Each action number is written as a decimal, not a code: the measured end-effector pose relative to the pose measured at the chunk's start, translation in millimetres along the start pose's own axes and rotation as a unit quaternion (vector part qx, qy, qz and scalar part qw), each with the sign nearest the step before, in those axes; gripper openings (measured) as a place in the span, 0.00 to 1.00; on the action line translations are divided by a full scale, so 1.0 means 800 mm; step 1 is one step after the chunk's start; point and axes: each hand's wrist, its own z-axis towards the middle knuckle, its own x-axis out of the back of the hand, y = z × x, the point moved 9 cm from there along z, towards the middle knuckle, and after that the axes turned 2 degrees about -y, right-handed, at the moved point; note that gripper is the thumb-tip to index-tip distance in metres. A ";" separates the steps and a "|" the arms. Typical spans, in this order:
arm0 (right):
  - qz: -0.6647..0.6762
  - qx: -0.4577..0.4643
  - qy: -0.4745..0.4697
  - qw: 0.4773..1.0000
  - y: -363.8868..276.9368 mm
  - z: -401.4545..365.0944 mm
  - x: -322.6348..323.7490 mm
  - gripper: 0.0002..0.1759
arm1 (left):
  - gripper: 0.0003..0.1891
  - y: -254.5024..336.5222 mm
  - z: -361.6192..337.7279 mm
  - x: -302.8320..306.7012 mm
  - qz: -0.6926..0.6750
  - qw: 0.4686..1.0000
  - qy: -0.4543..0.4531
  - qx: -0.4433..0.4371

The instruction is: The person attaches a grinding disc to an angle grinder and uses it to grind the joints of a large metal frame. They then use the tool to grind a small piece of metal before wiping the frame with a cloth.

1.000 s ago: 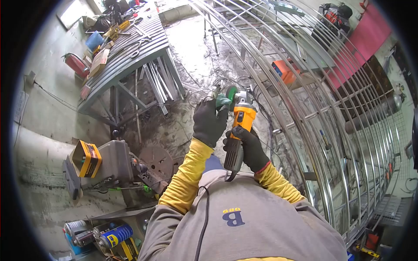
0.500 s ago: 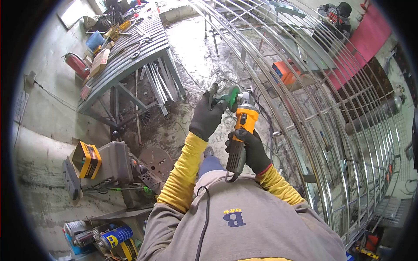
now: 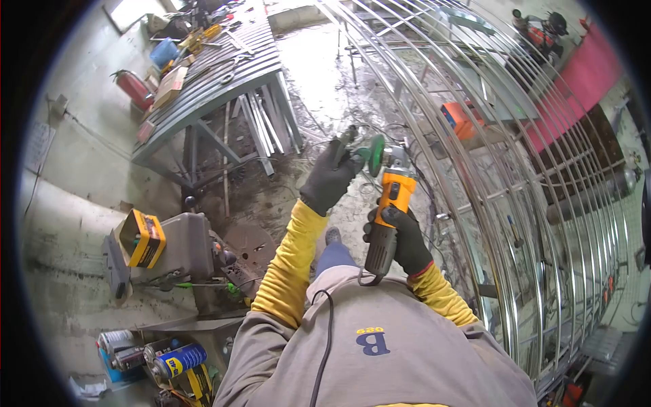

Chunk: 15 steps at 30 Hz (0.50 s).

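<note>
the black-gloved right hand [image 3: 407,239] wraps tight around the yellow angle grinder [image 3: 393,197], held before the chest. further out, the gloved left hand [image 3: 329,182] clenches a dark metal tool [image 3: 347,138] at the green grinding disc [image 3: 375,146]. the curved steel bar frame [image 3: 515,203] stands beyond.

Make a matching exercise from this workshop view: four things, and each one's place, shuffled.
1 yellow-and-black angle grinder
2 round green grinding disc
3 red fire extinguisher
4 blue spray can

A beside the grey workbench
B in the gloved right hand
C bottom left of the view
D by the gloved left hand

Pairs: 1-B, 2-D, 3-A, 4-C.
</note>
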 end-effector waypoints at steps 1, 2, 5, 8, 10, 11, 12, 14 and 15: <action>-0.013 0.001 0.005 1.000 -0.002 0.000 -0.003 0.27 | 0.28 0.007 0.001 -0.001 0.030 0.999 -0.009 -0.020; -0.011 0.005 0.002 1.000 -0.005 0.002 -0.006 0.26 | 0.29 0.010 0.002 0.000 0.006 0.999 0.002 -0.044; -0.012 0.015 -0.008 1.000 -0.016 0.009 -0.015 0.25 | 0.29 -0.021 -0.004 0.028 -0.054 0.992 0.095 0.061; -0.001 0.073 0.004 0.997 -0.047 0.011 -0.022 0.22 | 0.24 -0.060 -0.015 0.083 -0.106 0.957 0.258 0.075; -0.002 0.103 0.010 0.995 -0.073 0.014 -0.032 0.21 | 0.18 -0.124 -0.011 0.143 -0.108 0.951 0.250 0.143; -0.006 0.131 0.021 0.991 -0.089 0.016 -0.030 0.21 | 0.13 -0.147 -0.014 0.175 -0.094 0.944 0.302 0.095; -0.005 0.155 0.018 0.988 -0.103 0.020 -0.026 0.21 | 0.12 -0.167 -0.018 0.196 -0.132 0.918 0.357 0.109; -0.030 0.186 0.047 0.981 -0.133 0.026 -0.015 0.24 | 0.15 -0.163 -0.020 0.218 -0.124 0.898 0.393 0.152; -0.052 0.206 0.063 0.975 -0.149 0.031 -0.015 0.27 | 0.14 -0.186 -0.013 0.245 -0.131 0.896 0.401 0.141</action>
